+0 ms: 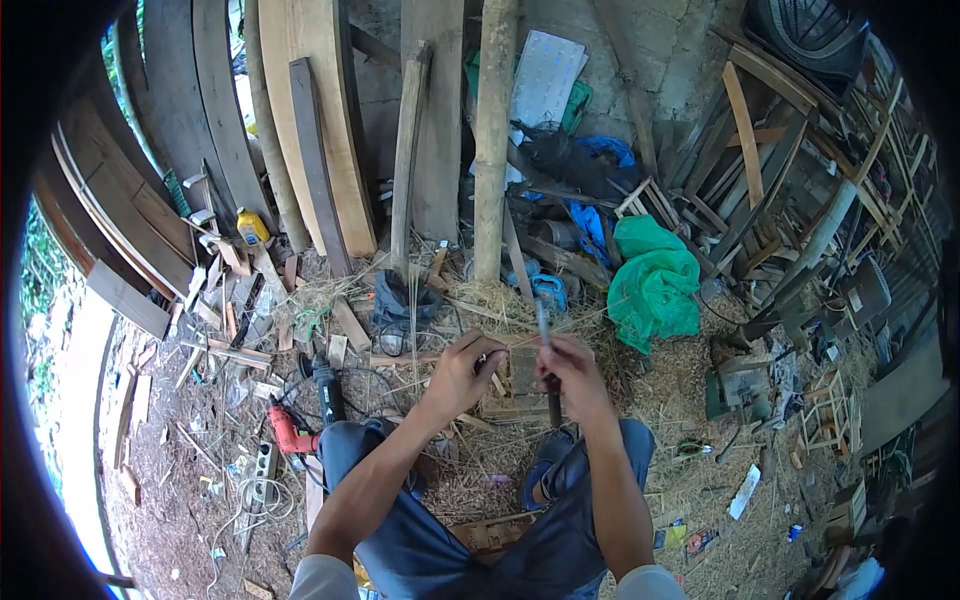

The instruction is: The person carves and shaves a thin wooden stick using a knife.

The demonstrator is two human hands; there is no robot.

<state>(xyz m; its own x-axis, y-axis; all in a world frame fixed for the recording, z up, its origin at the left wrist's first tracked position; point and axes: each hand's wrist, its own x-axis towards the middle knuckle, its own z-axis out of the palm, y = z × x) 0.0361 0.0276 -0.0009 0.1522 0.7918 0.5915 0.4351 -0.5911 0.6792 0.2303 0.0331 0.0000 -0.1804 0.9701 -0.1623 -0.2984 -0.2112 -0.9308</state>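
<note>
A littered floor (165, 520) fills the lower frame; shavings (490, 300) at centre suggest some cutting done. Mid-frame, the right hand (572, 372) grips a knife (543, 318); the left hand (465, 372) seemingly pinches a thin strip (523, 345) reaching the blade, apparently unfinished.

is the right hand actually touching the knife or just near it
Touching: the head view shows the right hand closed around the knife, with its blade showing above the grip and its dark handle below.
</note>
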